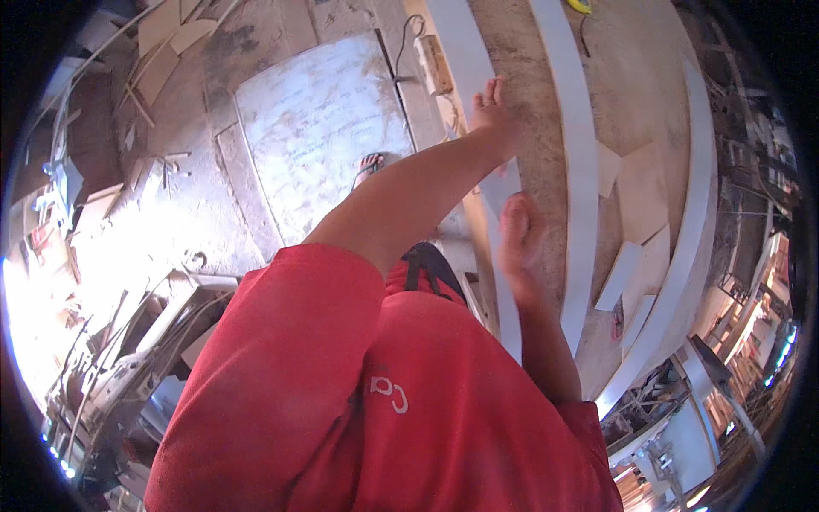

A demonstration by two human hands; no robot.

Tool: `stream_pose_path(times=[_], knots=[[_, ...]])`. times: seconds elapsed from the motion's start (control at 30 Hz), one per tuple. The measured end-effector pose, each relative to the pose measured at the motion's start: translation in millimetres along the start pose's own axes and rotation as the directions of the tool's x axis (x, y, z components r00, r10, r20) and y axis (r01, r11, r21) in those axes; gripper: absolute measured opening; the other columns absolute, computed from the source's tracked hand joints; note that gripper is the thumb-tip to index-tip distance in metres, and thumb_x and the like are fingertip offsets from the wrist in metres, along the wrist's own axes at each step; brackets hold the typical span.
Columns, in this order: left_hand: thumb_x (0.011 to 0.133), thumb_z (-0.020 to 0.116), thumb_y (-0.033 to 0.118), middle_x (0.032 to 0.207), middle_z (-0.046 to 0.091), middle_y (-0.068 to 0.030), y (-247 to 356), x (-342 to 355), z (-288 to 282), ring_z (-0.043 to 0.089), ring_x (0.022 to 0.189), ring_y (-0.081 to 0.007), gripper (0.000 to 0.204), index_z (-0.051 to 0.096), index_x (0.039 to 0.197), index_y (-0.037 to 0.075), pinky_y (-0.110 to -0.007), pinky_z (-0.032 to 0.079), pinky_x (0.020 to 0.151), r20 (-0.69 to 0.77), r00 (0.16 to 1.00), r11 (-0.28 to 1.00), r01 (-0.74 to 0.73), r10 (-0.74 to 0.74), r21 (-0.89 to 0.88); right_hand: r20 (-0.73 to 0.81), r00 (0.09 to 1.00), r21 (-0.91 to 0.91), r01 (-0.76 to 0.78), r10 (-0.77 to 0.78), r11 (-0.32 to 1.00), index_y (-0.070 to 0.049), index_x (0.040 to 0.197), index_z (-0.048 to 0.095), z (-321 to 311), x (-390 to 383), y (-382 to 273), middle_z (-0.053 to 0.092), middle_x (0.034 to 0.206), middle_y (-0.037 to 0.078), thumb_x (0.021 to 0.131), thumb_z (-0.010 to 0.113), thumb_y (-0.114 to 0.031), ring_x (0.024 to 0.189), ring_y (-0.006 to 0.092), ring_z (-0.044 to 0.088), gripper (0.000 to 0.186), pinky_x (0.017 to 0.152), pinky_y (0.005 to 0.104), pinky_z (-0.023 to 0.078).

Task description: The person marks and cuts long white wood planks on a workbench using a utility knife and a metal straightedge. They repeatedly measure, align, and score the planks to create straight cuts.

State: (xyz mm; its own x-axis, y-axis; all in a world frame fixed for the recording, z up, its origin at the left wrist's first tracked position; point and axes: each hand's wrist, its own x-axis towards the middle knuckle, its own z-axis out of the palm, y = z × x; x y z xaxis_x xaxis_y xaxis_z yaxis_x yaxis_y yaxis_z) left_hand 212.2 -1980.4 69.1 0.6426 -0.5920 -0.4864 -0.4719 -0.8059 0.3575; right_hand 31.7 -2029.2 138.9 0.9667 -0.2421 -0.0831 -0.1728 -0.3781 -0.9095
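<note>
My left hand [493, 109] reaches across to the near long white board [465, 43], its fingers stretched out and slightly apart. It seems to lie on or just over that board; the exact contact cannot be made out. Closer to my body, my right hand [519, 229] is beside the same board, smeared by motion. Its fingers look partly curled, and whether anything is in them is hidden. A second long white strip [576, 145] runs alongside on the brown wooden worktable [543, 111], to the right of both hands.
Farther right lie a third white strip [701, 162] and several thin offcuts [641, 192]. A yellow object [580, 5] shows at the far edge. On the left, a large pale panel [320, 119] covers part of the floor, with scrap wood [162, 64] beyond and piled debris [128, 358] nearer.
</note>
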Motion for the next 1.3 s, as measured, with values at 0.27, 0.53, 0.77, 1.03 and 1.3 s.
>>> stream_pose_path(times=[0.27, 0.53, 0.77, 1.03, 1.3], knots=[[0.048, 0.106, 0.028, 0.171, -0.003, -0.0339, 1.3, -1.6, 2.2, -0.002, 0.161, -0.0463, 0.140, 0.029, 0.166, 0.023, -0.060, 0.018, 0.127, -0.036, 0.999, 1.000, 0.022, -0.022, 0.002, 0.051, 0.997, 0.194, -0.073, 0.064, 0.978, -0.009, 0.079, 0.050, 0.1, 1.7, 12.0, 0.042, 0.069, -0.003, 0.107, 0.043, -0.029, 0.062, 0.0087, 0.038, 0.034, 0.057, 0.0285, 0.035], [0.050, 0.105, 0.029, 0.171, -0.003, -0.0340, -2.6, -1.2, 4.7, -0.001, 0.161, -0.0481, 0.134, 0.035, 0.163, 0.020, -0.060, 0.017, 0.128, -0.077, 0.997, 0.999, -0.004, 0.000, -0.045, -0.042, 0.991, 0.186, -0.118, 0.128, 0.976, -0.007, 0.081, 0.050, 3.1, -7.2, 42.6, 0.044, 0.070, -0.002, 0.106, 0.046, -0.031, 0.061, 0.0097, 0.041, 0.035, 0.055, 0.0299, 0.036], [0.049, 0.105, 0.031, 0.172, -0.003, -0.0336, -3.8, 1.5, 10.0, -0.001, 0.161, -0.0478, 0.136, 0.033, 0.164, 0.023, -0.058, 0.016, 0.128, -0.115, 0.993, 0.998, -0.016, 0.010, -0.054, 0.044, 0.996, 0.056, -0.080, 0.078, 0.995, -0.003, 0.080, 0.049, 2.1, -4.0, 35.4, 0.049, 0.072, 0.006, 0.105, 0.045, -0.024, 0.068, 0.0143, 0.048, 0.033, 0.062, 0.0356, 0.041], [0.049, 0.106, 0.032, 0.173, -0.006, -0.0308, -1.4, 4.5, 6.0, -0.002, 0.161, -0.0461, 0.140, 0.029, 0.166, 0.024, -0.056, 0.014, 0.129, -0.010, 1.000, 1.000, 0.001, -0.001, -0.008, 0.066, 0.997, -0.108, -0.042, 0.050, 0.993, -0.001, 0.082, 0.051, 10.5, -3.0, 30.5, 0.051, 0.072, 0.014, 0.107, 0.041, -0.029, 0.066, 0.0237, 0.049, 0.039, 0.064, 0.0420, 0.044], [0.049, 0.106, 0.037, 0.171, -0.007, -0.0348, -3.8, 2.6, 5.4, -0.005, 0.160, -0.0486, 0.143, 0.026, 0.167, 0.022, -0.058, 0.013, 0.129, -0.001, 1.000, 0.999, -0.008, 0.008, 0.037, -0.008, 0.986, 0.164, -0.164, 0.168, 0.973, -0.009, 0.078, 0.048, -4.5, -30.2, 68.2, 0.042, 0.067, -0.003, 0.108, 0.046, -0.038, 0.059, 0.0090, 0.042, 0.042, 0.054, 0.0296, 0.036]])
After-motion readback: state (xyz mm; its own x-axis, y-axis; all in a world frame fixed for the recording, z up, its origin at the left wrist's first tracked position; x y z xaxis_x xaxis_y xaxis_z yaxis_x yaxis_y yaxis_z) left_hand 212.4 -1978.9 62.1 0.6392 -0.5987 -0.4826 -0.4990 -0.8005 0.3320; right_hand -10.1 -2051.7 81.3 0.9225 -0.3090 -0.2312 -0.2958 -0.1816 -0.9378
